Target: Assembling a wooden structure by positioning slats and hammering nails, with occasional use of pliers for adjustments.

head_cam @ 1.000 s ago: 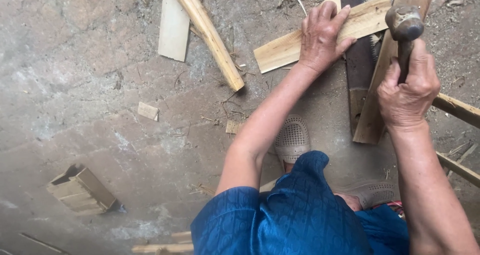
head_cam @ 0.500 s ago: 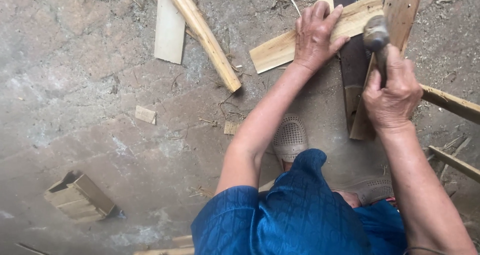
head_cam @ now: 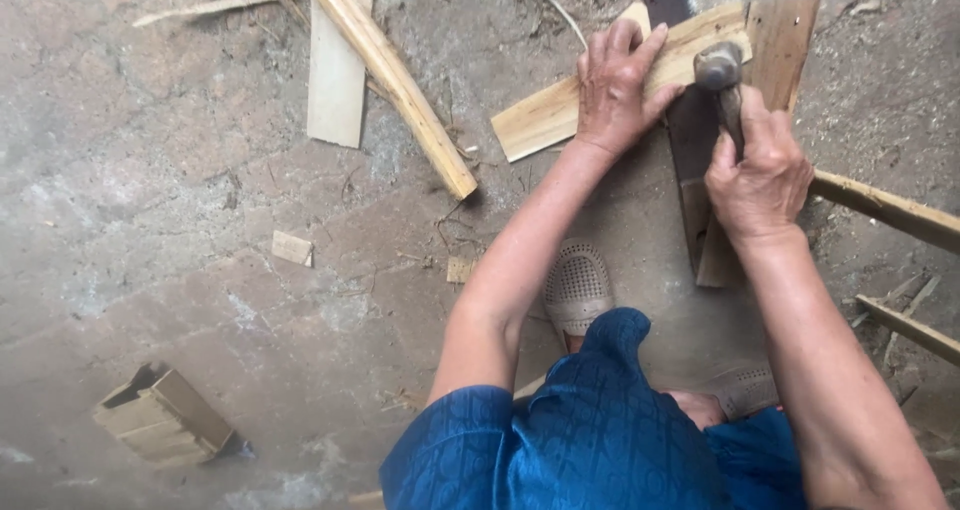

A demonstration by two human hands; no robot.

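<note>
- Now the left hand (head_cam: 618, 92) presses flat, fingers spread, on a pale plank (head_cam: 560, 110).
- Right hand (head_cam: 758, 175), fingers clamped around a hammer (head_cam: 718, 68), holds its head just above the plank.

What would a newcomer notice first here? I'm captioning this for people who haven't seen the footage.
The right hand grips a hammer with its head on a pale wooden slat at upper right, which the left hand presses flat. At lower left, a small wooden box lies on the concrete floor.

No labels, signs or screens in view. Only package-like item: small tan slatted wooden box (head_cam: 165, 417), open-ended, lying tilted on the concrete floor (head_cam: 200, 270), lower left.
</note>
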